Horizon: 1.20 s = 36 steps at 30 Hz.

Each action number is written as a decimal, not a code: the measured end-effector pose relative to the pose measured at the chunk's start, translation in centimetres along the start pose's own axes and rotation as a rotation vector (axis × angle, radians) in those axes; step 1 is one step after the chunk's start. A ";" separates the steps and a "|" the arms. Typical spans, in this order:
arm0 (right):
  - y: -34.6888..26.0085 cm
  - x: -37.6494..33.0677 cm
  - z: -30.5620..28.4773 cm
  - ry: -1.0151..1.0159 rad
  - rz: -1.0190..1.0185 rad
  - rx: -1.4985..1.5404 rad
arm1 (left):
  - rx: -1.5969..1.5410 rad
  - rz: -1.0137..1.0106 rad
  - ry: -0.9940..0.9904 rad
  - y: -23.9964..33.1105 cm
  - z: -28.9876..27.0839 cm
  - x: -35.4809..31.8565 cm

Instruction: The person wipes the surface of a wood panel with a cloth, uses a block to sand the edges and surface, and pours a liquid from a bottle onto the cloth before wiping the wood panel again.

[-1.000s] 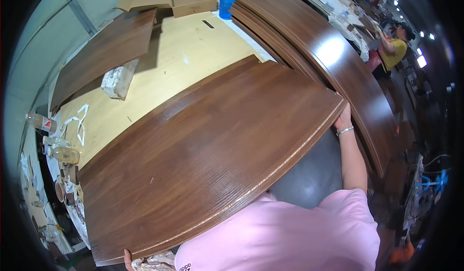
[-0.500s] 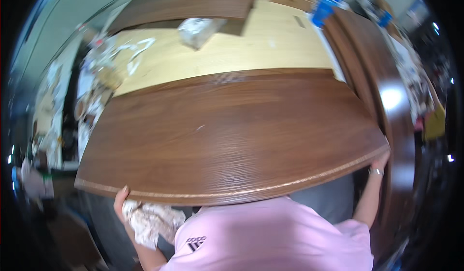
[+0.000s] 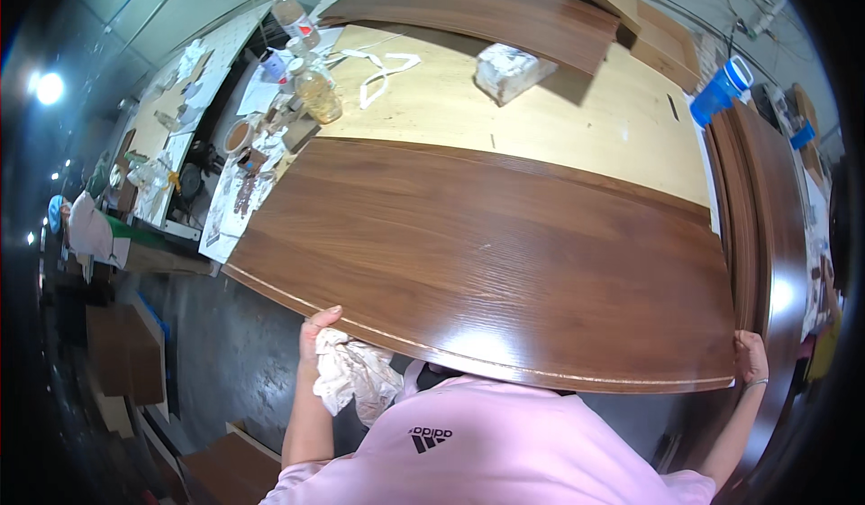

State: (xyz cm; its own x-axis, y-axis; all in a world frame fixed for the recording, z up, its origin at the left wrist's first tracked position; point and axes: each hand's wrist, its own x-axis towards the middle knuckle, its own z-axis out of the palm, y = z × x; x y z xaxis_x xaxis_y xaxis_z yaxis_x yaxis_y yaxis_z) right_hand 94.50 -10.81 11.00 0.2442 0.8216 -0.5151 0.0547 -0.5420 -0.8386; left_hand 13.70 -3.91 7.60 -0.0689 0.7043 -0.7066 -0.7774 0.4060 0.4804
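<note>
A wide brown wood-grain panel [image 3: 487, 262] lies across the pale worktable [image 3: 423, 109], its near edge by my body. Along that edge runs a thin, lighter, raw-looking strip. My left hand [image 3: 318, 327] grips the near edge left of centre, thumb on top and fingers hidden below. A crumpled, stained white cloth [image 3: 353, 370] hangs at the same hand, apparently tucked in its fingers. At the panel's near right corner, my right hand [image 3: 751, 357] is closed with fingers curled against the end; how far they reach under is hidden.
Another brown panel [image 3: 478, 9] lies at the back, beside a plastic-wrapped block [image 3: 509, 71]. Bottles [image 3: 314, 90] and a tape roll [image 3: 240, 136] crowd the left. Upright brown boards [image 3: 784, 226] and a blue bottle [image 3: 721, 90] stand right. More boards [image 3: 126, 352] lie low left.
My view has swung left, so the table and panel appear farther right and tilted. Both hands stay on the panel; the right hand now shows more at its end.
</note>
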 end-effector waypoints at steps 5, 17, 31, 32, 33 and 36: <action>3.6 4.9 2.2 0.482 0.025 -0.248 | 0.223 0.092 0.109 -2.1 -0.6 1.2; 2.8 11.7 2.0 0.565 -0.001 -0.601 | 0.895 -0.036 -0.115 -2.4 -1.2 1.0; -6.9 5.8 38.2 -0.446 -0.343 -0.015 | 0.763 0.796 -0.398 -7.3 14.7 4.0; -6.6 5.4 41.2 -0.553 -0.260 0.157 | 0.677 0.741 -0.579 -8.9 15.9 4.5; -5.0 6.0 43.3 -0.641 -0.199 0.373 | 0.801 0.362 -0.668 -9.4 17.0 4.0; -5.2 5.1 47.5 -0.430 -0.370 0.136 | 1.198 0.938 -0.711 -11.2 16.6 6.0</action>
State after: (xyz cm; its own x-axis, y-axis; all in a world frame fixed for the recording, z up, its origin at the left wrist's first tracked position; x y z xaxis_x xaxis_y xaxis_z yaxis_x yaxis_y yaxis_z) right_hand 49.47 4.62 4.28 -0.1836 0.9653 -0.1857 -0.0707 -0.2014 -0.9770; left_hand 32.38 5.44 6.66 0.3359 0.9128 0.2325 0.2705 -0.3299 0.9044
